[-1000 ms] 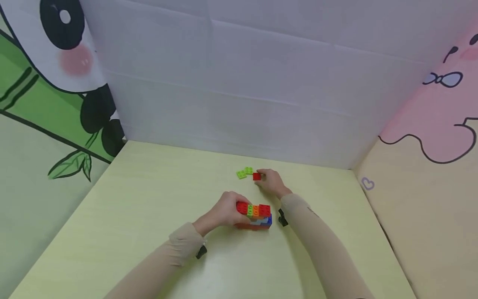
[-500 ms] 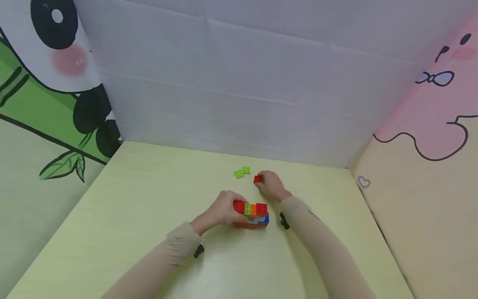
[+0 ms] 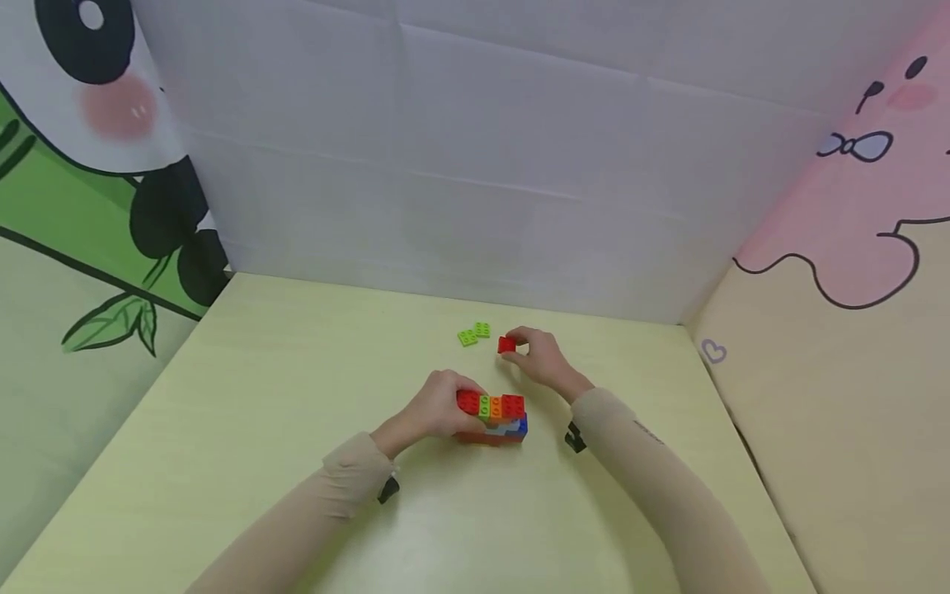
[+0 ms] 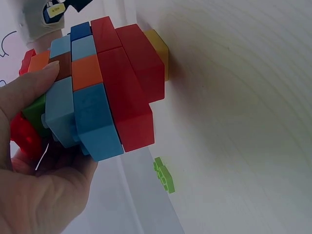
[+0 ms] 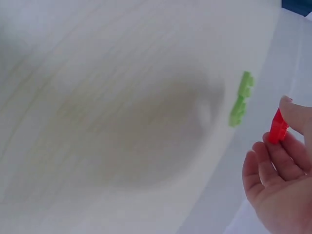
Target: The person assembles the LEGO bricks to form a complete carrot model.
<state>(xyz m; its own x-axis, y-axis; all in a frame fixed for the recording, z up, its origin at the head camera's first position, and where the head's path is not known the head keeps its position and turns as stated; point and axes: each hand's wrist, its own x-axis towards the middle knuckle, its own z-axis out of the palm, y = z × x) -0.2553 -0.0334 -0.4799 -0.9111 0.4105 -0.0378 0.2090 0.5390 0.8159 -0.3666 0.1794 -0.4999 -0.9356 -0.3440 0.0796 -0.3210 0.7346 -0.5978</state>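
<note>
My left hand [image 3: 438, 404] grips a stack of toy building bricks [image 4: 97, 87] by its left end, thumb on the near side. The stack has red, blue, light blue, orange and green bricks, with a yellow one [image 4: 158, 53] at its underside. In the head view, its studded top row [image 3: 512, 406] shows red, green and orange. Farther back, my right hand [image 3: 543, 360] pinches a small red brick [image 5: 278, 127] between thumb and fingertips. Just left of that brick, two lime green bricks [image 3: 467, 337] with studs up lie on the table, corner to corner.
The pale yellow table [image 3: 297, 371] meets a white back wall [image 3: 445, 206] behind the green bricks. Side walls carry a panda drawing [image 3: 111, 132] on the left and a pink figure [image 3: 853, 231] on the right.
The red brick in my right hand has moved slightly away from the green bricks, and the right wrist has turned. My left hand keeps its grip on the stack. The head view has shifted a little.
</note>
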